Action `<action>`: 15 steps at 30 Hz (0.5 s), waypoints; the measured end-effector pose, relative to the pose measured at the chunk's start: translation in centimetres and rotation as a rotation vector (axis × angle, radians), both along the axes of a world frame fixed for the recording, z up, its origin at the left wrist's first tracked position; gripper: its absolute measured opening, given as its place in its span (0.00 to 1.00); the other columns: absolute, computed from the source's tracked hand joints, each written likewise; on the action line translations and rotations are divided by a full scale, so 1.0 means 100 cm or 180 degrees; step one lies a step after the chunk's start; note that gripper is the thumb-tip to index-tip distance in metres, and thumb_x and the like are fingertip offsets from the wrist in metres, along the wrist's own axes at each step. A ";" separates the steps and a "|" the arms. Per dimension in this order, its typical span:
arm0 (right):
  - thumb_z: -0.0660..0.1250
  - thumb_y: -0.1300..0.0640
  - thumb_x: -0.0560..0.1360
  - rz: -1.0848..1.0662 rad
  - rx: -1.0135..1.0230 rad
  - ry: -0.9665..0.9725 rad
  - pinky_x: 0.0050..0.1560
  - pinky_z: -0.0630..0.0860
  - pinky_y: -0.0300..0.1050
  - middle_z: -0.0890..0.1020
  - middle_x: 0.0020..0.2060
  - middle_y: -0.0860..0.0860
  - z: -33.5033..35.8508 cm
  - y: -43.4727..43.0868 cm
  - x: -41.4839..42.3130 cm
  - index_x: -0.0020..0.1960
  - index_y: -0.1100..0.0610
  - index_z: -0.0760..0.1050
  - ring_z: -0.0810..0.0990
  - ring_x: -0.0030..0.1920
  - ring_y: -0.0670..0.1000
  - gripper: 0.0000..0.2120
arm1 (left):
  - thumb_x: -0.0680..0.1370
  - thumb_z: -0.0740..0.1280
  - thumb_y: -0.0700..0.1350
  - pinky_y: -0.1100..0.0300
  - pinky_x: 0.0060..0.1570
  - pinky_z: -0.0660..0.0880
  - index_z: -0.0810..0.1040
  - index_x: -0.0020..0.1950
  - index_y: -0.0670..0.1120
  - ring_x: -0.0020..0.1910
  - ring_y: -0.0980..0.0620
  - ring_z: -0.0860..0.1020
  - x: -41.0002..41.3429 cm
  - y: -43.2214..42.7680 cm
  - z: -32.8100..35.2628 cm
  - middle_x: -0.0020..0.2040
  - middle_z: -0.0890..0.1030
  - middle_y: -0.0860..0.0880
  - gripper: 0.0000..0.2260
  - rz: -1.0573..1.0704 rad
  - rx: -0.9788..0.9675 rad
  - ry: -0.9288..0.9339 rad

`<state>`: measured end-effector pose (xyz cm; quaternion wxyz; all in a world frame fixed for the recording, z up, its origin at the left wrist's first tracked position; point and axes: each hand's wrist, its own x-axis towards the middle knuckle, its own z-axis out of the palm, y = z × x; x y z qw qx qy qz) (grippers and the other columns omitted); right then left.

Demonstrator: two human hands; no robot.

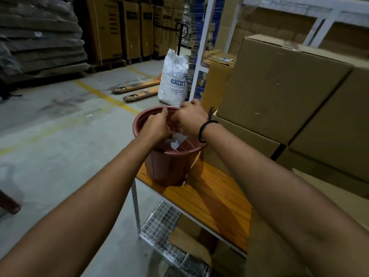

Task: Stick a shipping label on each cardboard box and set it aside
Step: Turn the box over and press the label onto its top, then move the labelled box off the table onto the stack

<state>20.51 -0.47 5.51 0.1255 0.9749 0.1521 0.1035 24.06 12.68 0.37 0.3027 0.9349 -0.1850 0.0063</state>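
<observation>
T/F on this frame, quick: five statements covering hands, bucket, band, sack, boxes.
1. The left hand and right hand pinch white paper above the bucket. True.
2. The bucket stands on the floor. False: it stands on the wooden table, at its corner.
3. The black band is on the left wrist. False: it is on the right wrist.
4. The white sack stands on the floor behind the bucket. True.
5. Cardboard boxes are stacked right of the bucket. True.

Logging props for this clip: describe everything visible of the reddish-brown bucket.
The bucket is reddish-brown plastic, round, tapering downward, with a rolled rim and faint vertical ribs. It stands upright and open at the corner of the wooden table, beside stacked cardboard boxes. The left hand and right hand pinch white paper over its mouth; rim contact unclear.
</observation>
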 end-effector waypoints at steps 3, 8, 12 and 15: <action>0.68 0.50 0.74 -0.0292 0.0378 0.0431 0.63 0.63 0.54 0.79 0.42 0.43 -0.012 -0.004 0.010 0.41 0.43 0.76 0.75 0.54 0.51 0.04 | 0.73 0.74 0.41 0.47 0.53 0.79 0.48 0.80 0.46 0.49 0.49 0.82 -0.001 0.008 -0.005 0.44 0.85 0.47 0.45 0.0058 -0.0312 0.0159; 0.75 0.54 0.70 -0.1098 0.1802 0.0559 0.50 0.79 0.50 0.83 0.36 0.46 -0.041 -0.021 0.023 0.33 0.50 0.81 0.81 0.43 0.49 0.08 | 0.71 0.73 0.60 0.52 0.53 0.79 0.75 0.69 0.47 0.51 0.52 0.81 -0.008 0.031 -0.022 0.54 0.84 0.48 0.30 0.0067 -0.0058 0.0176; 0.75 0.53 0.71 -0.1418 0.2105 0.0580 0.53 0.79 0.47 0.85 0.41 0.49 -0.052 -0.029 0.032 0.41 0.54 0.85 0.81 0.48 0.49 0.04 | 0.74 0.65 0.66 0.50 0.62 0.72 0.86 0.43 0.49 0.41 0.57 0.80 -0.014 0.038 -0.039 0.35 0.84 0.53 0.22 -0.0297 0.0171 -0.0050; 0.72 0.53 0.74 -0.1401 0.2447 0.0692 0.56 0.77 0.49 0.85 0.50 0.50 -0.048 -0.032 0.028 0.51 0.55 0.84 0.81 0.52 0.51 0.09 | 0.77 0.60 0.66 0.48 0.73 0.52 0.86 0.42 0.50 0.48 0.56 0.79 -0.014 0.038 -0.044 0.37 0.84 0.54 0.23 -0.0376 0.0377 -0.0262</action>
